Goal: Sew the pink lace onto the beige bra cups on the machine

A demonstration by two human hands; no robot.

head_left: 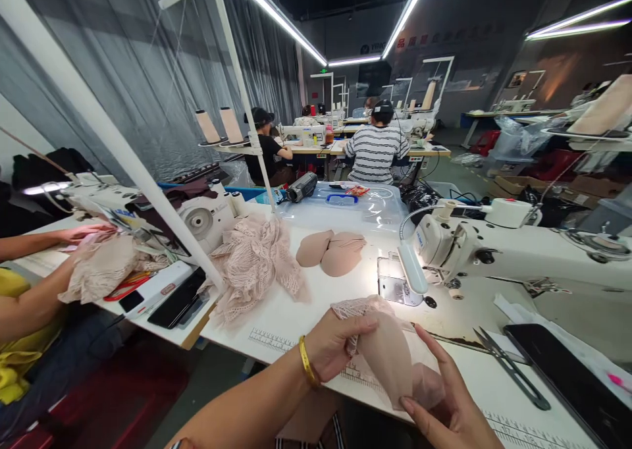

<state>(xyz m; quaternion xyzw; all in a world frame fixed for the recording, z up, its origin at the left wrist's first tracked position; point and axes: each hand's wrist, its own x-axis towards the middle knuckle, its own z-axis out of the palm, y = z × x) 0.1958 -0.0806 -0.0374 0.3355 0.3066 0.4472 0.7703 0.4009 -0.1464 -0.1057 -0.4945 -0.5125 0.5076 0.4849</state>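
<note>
I see netted lace (249, 264) heaped in soft crumples, then smooth rounded cups (343, 259). At the front edge of the white table (309, 314), the left hand (340, 347) pinches a curved, matte beige panel (388, 353); the right hand (447, 393) grips its lower tip. Slim pointed snips (516, 371) lie rightmost.

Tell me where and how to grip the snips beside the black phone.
Best, I'd judge, by the rounded handle end of the snips, coming from the near side: that end lies closest to the wearer, while the pointed blades aim away, towards the sewing machine. The phone crowds their right side.
</note>
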